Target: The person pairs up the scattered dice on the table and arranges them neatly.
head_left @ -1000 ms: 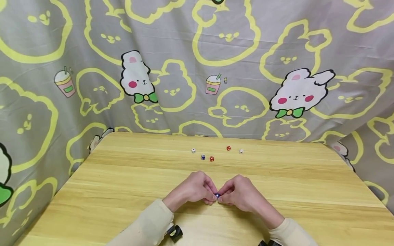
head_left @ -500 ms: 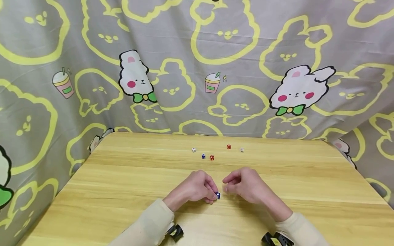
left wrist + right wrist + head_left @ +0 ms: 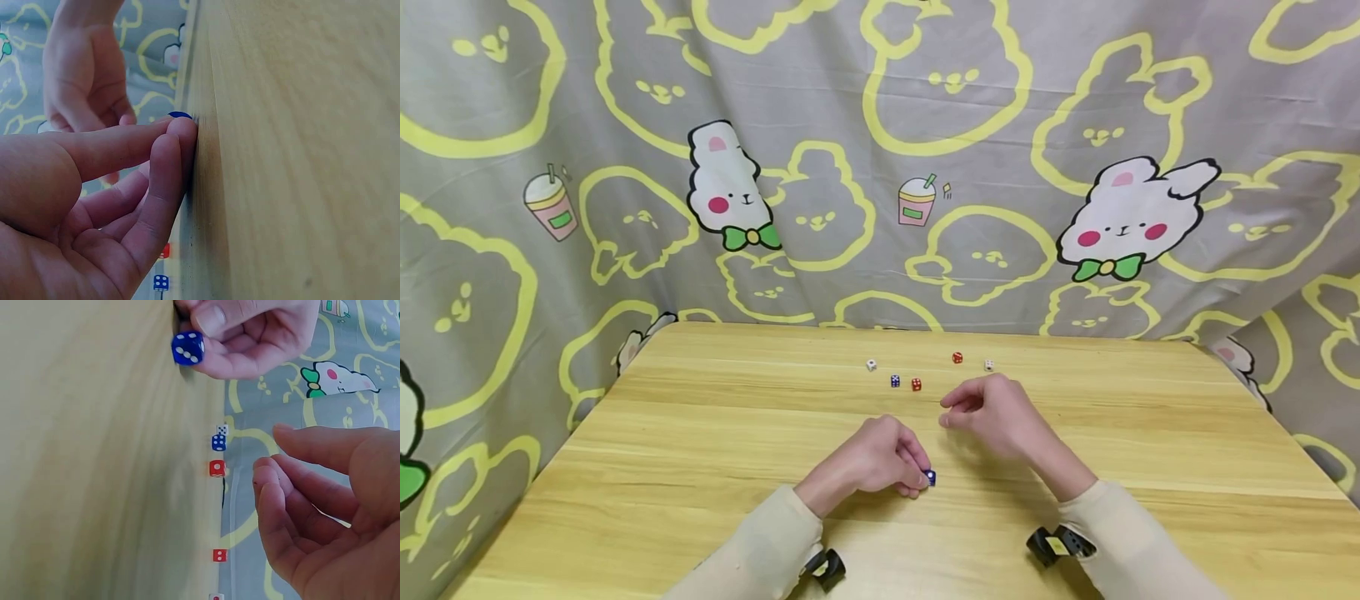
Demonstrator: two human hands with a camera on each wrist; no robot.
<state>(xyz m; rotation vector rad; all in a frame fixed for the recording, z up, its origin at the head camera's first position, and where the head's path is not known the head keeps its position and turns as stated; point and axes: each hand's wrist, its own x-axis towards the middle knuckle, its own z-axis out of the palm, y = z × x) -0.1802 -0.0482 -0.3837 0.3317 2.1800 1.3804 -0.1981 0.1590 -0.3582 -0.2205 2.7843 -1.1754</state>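
Observation:
Near the middle of the wooden table, my left hand (image 3: 880, 458) pinches a blue die (image 3: 931, 477) at the fingertips, down at the tabletop. In the right wrist view most of that blue die (image 3: 188, 349) shows white pips; in the left wrist view the fingers (image 3: 164, 181) hide all but a blue sliver. My right hand (image 3: 996, 417) is held above the table, farther forward and to the right. It has thumb and fingers apart with nothing between them. A red die (image 3: 916, 384) and another blue die (image 3: 895, 381) lie beyond it to the left.
Farther back on the wooden table (image 3: 700, 417) lie a white die (image 3: 871, 365), a second red die (image 3: 957, 357) and a second white die (image 3: 988, 365). A grey patterned curtain (image 3: 850, 192) hangs along the back and sides.
My right hand has let go of the blue die and moved forward and right toward the far dice. The left hand stays in place with the die.

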